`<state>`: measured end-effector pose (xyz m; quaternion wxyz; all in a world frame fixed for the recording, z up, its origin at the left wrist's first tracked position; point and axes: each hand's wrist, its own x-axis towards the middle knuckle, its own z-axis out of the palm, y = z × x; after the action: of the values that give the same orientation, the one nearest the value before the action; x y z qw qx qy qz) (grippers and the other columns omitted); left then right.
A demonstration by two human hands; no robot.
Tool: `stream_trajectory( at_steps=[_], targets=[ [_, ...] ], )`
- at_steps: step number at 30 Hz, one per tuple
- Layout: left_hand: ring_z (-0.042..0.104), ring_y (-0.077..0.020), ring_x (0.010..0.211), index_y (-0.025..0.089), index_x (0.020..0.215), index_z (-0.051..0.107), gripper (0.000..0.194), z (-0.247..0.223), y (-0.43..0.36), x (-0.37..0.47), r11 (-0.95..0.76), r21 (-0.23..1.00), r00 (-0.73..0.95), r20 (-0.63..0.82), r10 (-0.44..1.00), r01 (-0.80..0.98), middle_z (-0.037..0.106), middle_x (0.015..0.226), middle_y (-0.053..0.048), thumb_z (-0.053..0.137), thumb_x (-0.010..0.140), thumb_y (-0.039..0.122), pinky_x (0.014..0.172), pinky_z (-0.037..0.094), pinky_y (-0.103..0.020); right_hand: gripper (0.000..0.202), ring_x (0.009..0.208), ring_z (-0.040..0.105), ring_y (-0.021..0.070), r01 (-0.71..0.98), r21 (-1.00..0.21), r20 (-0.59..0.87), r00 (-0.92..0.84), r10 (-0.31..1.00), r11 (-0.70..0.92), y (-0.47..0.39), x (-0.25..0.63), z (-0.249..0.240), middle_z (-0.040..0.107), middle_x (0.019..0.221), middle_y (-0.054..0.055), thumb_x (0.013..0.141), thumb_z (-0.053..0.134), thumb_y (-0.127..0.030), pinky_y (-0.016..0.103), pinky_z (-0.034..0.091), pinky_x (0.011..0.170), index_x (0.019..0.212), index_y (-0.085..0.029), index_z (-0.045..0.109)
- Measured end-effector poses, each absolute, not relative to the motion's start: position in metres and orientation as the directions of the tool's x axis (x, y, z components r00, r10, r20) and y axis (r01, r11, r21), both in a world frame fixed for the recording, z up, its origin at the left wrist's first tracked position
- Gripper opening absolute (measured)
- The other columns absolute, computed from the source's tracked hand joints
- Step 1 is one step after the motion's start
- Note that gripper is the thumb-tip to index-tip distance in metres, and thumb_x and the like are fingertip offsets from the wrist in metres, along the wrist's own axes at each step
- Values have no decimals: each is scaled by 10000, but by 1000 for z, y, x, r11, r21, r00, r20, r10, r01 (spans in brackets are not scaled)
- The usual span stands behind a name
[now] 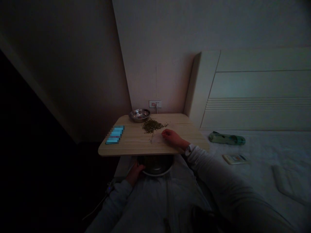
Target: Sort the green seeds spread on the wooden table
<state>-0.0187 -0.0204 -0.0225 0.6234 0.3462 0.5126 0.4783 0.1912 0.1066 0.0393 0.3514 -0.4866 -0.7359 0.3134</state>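
On the small wooden table (136, 145) lies a loose pile of small green-brown grains (152, 125). My right hand (173, 137) is over the table's right half, its fingers pinched on a thin, clear plastic piece (157, 138) that reaches left, just in front of the grains. Below the table's front edge, a metal bowl (156, 171) rests on my lap, partly hidden under the tabletop. My left hand (136, 171) grips the left rim of this bowl. Its contents are too dark to make out.
A shiny metal bowl (139, 115) stands at the table's back left, and a lit phone (115, 134) lies at the left. Behind is a wall socket (155, 104) with a plug. On the bed at right are a green bottle (227, 138) and a white-framed item (235, 159).
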Motion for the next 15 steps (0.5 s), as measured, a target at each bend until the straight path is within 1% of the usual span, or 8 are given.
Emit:
stream_trajectory(
  at_steps=[5, 10, 12, 15],
  targets=[
    [552, -242, 1006, 151, 1074, 520, 473, -18, -23, -17, 297, 927, -4, -306, 952, -230, 656, 956, -69, 544, 602, 165, 828, 435, -343, 103, 630, 485, 100, 506, -801, 201, -277, 940, 320, 101, 191, 40, 574, 692, 16, 710, 458, -188, 231, 375, 621, 750, -137, 538],
    [581, -243, 950, 146, 1019, 530, 419, -21, -22, -17, 345, 903, 8, -355, 935, -255, 655, 949, -71, 546, 601, 168, 818, 441, -358, 116, 683, 507, 117, 582, -741, 228, -253, 940, 336, 97, 194, 41, 600, 753, 40, 727, 457, -184, 249, 381, 667, 776, -138, 552],
    [585, -237, 941, 147, 1015, 535, 411, -21, -22, -17, 337, 905, 7, -347, 938, -260, 658, 939, -68, 545, 605, 169, 830, 435, -355, 123, 696, 512, 124, 606, -727, 229, -230, 946, 323, 97, 195, 41, 603, 767, 50, 737, 455, -191, 254, 382, 673, 784, -136, 554],
    [592, -230, 922, 150, 1056, 528, 447, -19, -22, -17, 316, 911, 14, -324, 946, -264, 665, 920, -60, 538, 609, 158, 827, 437, -353, 123, 710, 515, 130, 624, -726, 215, -191, 958, 288, 97, 195, 43, 601, 779, 61, 743, 456, -188, 261, 381, 685, 789, -130, 554]
  ],
)
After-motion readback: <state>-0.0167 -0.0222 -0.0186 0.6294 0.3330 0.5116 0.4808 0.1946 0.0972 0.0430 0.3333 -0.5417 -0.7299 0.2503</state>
